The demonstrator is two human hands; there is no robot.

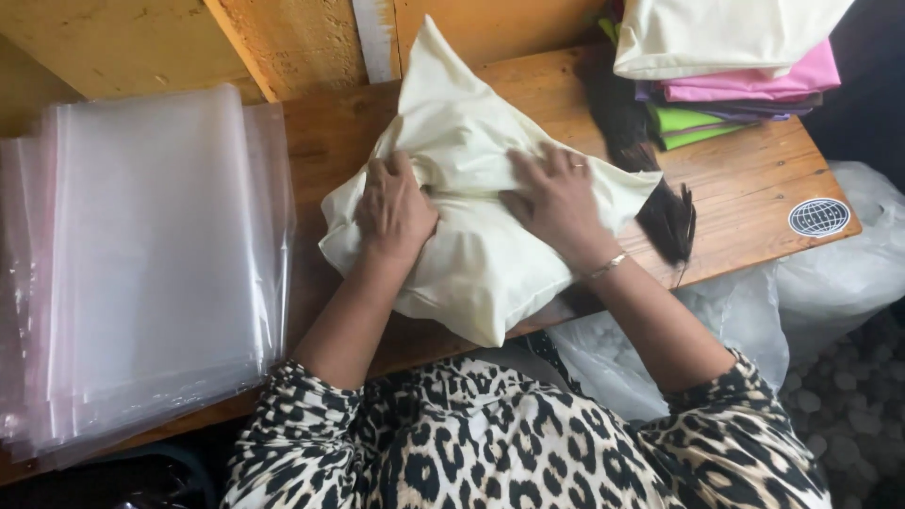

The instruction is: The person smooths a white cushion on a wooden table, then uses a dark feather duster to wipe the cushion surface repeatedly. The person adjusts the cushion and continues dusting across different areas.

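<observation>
Fingers of both hands press flat, unclenched, on the cream fabric bundle [471, 217] beneath them.

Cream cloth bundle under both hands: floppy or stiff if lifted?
Likely floppy: the cream cloth bundle creases and dents under the left hand and right hand. Probably light, puffy like soft fabric. Its near edge overhangs the wooden table, so it may sag or slide off.

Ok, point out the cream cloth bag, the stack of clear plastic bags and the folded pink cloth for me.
cream cloth bag [471, 264], head view, on its lower front below the hands.
stack of clear plastic bags [151, 254], head view, middle of the top sheet.
folded pink cloth [754, 83], head view, on its visible front edge.
</observation>
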